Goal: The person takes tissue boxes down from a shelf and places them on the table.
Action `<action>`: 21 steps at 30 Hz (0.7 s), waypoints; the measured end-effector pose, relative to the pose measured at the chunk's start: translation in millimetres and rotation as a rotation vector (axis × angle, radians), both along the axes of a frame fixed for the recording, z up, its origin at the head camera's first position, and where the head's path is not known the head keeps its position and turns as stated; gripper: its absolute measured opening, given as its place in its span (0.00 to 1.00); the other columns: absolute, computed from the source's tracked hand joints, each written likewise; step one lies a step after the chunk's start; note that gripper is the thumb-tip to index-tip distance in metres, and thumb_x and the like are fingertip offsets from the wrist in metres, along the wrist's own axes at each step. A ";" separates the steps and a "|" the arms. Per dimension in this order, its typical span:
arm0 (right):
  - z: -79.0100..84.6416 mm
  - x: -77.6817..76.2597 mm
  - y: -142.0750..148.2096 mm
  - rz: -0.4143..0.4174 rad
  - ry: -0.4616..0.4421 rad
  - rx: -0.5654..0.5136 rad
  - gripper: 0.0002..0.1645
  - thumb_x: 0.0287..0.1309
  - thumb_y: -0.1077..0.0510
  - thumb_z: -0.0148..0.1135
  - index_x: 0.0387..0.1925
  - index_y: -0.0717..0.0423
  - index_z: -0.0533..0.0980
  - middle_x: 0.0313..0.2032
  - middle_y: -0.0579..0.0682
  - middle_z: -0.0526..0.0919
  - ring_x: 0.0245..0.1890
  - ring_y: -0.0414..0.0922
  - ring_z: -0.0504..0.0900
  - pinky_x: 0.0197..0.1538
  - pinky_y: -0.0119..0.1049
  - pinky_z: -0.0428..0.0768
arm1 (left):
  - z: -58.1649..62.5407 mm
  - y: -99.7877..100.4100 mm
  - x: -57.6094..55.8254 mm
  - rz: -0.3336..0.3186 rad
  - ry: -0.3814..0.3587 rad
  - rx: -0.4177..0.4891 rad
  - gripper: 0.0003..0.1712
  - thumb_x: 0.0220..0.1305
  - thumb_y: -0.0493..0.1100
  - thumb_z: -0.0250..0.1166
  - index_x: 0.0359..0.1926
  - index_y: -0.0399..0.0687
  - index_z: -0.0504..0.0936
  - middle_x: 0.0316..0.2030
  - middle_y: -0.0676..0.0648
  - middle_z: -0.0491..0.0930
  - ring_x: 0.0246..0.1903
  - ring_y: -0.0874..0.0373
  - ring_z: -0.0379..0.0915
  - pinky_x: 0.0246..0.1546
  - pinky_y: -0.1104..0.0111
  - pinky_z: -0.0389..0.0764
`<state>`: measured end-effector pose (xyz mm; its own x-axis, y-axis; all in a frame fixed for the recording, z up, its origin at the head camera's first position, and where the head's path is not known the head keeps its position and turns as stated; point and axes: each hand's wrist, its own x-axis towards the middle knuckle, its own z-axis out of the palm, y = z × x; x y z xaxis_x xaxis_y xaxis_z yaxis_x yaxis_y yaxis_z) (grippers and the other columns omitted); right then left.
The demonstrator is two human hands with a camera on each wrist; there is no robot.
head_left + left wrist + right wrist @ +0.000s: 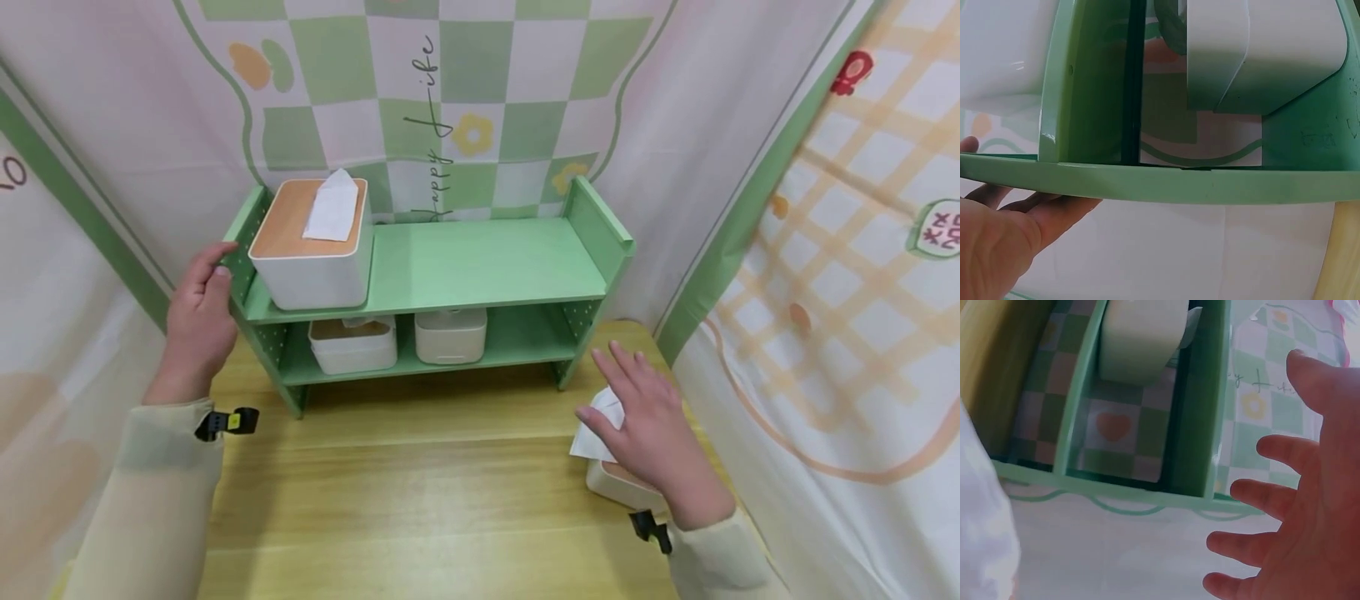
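Observation:
My left hand (201, 321) is at the left side panel of a green two-tier shelf (480, 258). In the left wrist view its fingers (1063, 215) lie along the panel's outer face, with one fingertip hooked over the edge. My right hand (648, 421) has its fingers spread and holds nothing. In the head view it overlaps a small tissue box (626, 487) with a wood-toned lid and a white tissue (596, 429) sticking out. A large white tissue box (318, 279) with a wood-toned lid stands on the upper tier's left side.
Two smaller white boxes, a tissue box (354, 352) and another box (450, 337), sit on the lower tier. The shelf stands on a wooden table (420, 500). Behind hangs a checkered curtain (480, 83), and a printed curtain (840, 350) borders the right.

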<state>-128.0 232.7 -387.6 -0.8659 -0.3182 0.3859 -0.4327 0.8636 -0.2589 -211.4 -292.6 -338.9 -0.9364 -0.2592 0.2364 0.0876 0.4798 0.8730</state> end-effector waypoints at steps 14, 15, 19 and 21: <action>40.4 -23.6 -22.3 0.053 0.110 -0.025 0.46 0.65 0.34 0.58 0.76 0.50 0.59 0.75 0.58 0.55 0.69 0.71 0.53 0.62 0.73 0.50 | -1.4 -5.8 -0.3 -0.023 0.005 -0.004 0.27 0.79 0.59 0.34 0.73 0.75 0.63 0.66 0.47 0.59 0.46 0.49 0.60 0.48 0.56 0.57; 43.7 -24.6 -24.1 0.053 0.105 -0.025 0.46 0.65 0.34 0.58 0.76 0.50 0.58 0.75 0.57 0.54 0.70 0.71 0.53 0.63 0.72 0.49 | -1.4 -5.4 -0.7 -0.024 0.008 -0.002 0.27 0.79 0.59 0.34 0.73 0.75 0.63 0.67 0.47 0.59 0.47 0.48 0.60 0.49 0.55 0.57; 57.3 -28.9 -33.0 0.058 0.108 -0.014 0.47 0.65 0.34 0.59 0.76 0.50 0.58 0.76 0.56 0.53 0.71 0.69 0.51 0.64 0.71 0.49 | -0.6 -3.8 -1.9 -0.025 0.014 0.001 0.27 0.79 0.59 0.34 0.73 0.74 0.63 0.67 0.47 0.59 0.52 0.48 0.58 0.50 0.56 0.56; 63.0 -32.1 -37.5 0.064 0.122 -0.003 0.47 0.65 0.34 0.59 0.76 0.50 0.58 0.76 0.55 0.52 0.71 0.68 0.51 0.64 0.70 0.49 | -0.5 -3.6 -1.7 -0.020 0.013 -0.003 0.27 0.79 0.59 0.34 0.73 0.74 0.63 0.67 0.46 0.60 0.52 0.47 0.58 0.49 0.56 0.57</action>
